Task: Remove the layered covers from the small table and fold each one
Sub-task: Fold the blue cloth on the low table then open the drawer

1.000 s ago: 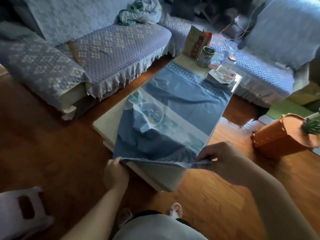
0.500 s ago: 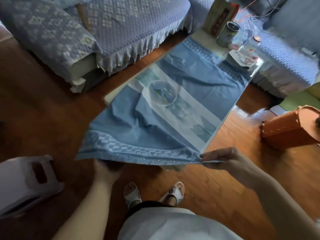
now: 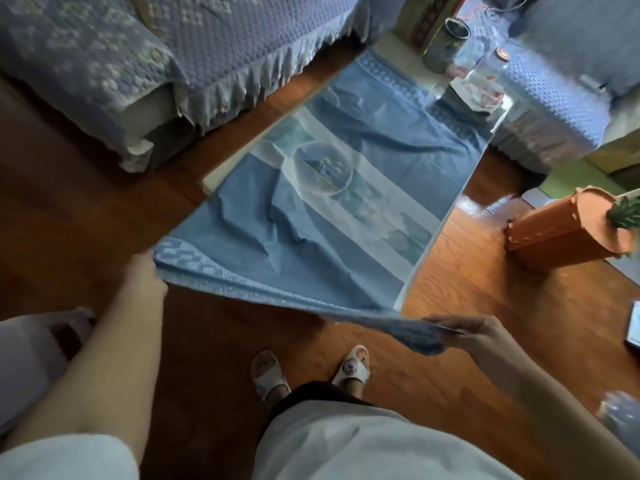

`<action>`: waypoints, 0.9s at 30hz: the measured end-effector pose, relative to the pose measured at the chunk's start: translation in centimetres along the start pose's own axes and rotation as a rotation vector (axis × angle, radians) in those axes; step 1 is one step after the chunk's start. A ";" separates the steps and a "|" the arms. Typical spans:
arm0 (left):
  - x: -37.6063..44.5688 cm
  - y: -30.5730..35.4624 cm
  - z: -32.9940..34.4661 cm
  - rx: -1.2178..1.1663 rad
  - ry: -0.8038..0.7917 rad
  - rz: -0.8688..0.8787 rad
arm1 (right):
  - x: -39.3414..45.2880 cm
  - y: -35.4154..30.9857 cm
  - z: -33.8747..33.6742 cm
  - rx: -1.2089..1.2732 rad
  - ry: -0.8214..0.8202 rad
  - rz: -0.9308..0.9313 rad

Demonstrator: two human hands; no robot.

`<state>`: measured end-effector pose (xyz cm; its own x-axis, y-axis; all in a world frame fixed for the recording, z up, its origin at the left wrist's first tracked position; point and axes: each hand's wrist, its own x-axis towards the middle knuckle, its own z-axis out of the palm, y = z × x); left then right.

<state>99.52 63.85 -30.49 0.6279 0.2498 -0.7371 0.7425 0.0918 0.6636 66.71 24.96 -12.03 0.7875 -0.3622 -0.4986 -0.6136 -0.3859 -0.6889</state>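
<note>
Holding the near edge of the blue cover [image 3: 311, 216], the person stands at the near end of the tabletop [image 3: 221, 173] in the head view. The left hand [image 3: 143, 284] has its grip closed on the near left corner of the cover, and the right hand [image 3: 474, 336] pinches the bunched near right corner. The cover is lifted at this end, while its far part lies on the tabletop, close to the jar [image 3: 445, 45] and the bottle [image 3: 491, 69] at the far end. To do this step well, the person should probably pull the cover toward the body slowly and evenly, keeping both corners level. A fast pull could drag or tip the jar and bottle if the cloth reaches under them; this cannot be told here.
</note>
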 end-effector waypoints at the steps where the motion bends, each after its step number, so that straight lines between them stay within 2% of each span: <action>1: -0.1 1.3 -0.4 -0.045 0.116 0.081 | 0.7 0.4 1.0 -0.099 0.056 0.078; 2: 0.2 2.6 -1.1 -0.102 0.176 0.126 | 0.6 -0.3 2.0 -0.220 0.150 0.070; 3: 0.4 3.7 -1.8 -0.128 0.172 0.167 | 0.3 0.7 3.0 -0.279 0.092 0.046; 4: 0.2 4.3 -2.3 -0.146 0.145 0.185 | -0.2 1.0 4.0 -0.323 0.001 0.037; 5: 0.4 5.1 -3.1 -0.136 0.122 0.177 | -0.2 1.3 5.0 -0.397 -0.219 0.069; 7: 0.7 5.4 -4.2 -0.129 0.052 0.057 | -0.4 3.1 6.3 -0.402 -0.392 0.079; 9: 1.7 5.4 -5.3 -0.096 -0.027 -0.045 | -0.1 2.4 7.4 -0.423 -0.415 -0.010; 12: 3.2 5.0 -6.4 0.002 -0.053 -0.148 | 0.3 2.3 8.7 -0.432 -0.336 0.132; 13: 3.9 5.0 -6.6 0.030 -0.063 -0.162 | 0.3 2.8 8.9 -0.456 -0.370 0.122; 16: 5.1 5.1 -6.3 0.017 -0.119 -0.173 | 0.9 2.9 9.4 -0.291 -0.402 0.298; 18: 5.7 5.2 -6.1 0.019 -0.128 -0.145 | 1.0 3.0 9.7 -0.293 -0.421 0.288; 21: 6.9 5.4 -6.0 -0.012 -0.058 -0.170 | 1.0 3.6 10.1 -0.268 -0.332 0.255; 24: 4.6 5.7 -5.2 0.034 0.036 -0.186 | 1.0 4.0 10.0 -0.166 -0.090 0.279; 26: 3.5 5.2 -4.6 0.079 0.083 -0.102 | 1.2 4.4 9.5 -0.217 0.081 0.284; 27: 2.7 5.2 -4.2 0.024 0.077 -0.115 | 1.3 4.6 9.3 -0.283 0.132 0.280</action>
<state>104.13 69.03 -28.48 0.5189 0.3123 -0.7957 0.8148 0.1009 0.5709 65.45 30.58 -20.76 0.5851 -0.5845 -0.5622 -0.8091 -0.4680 -0.3554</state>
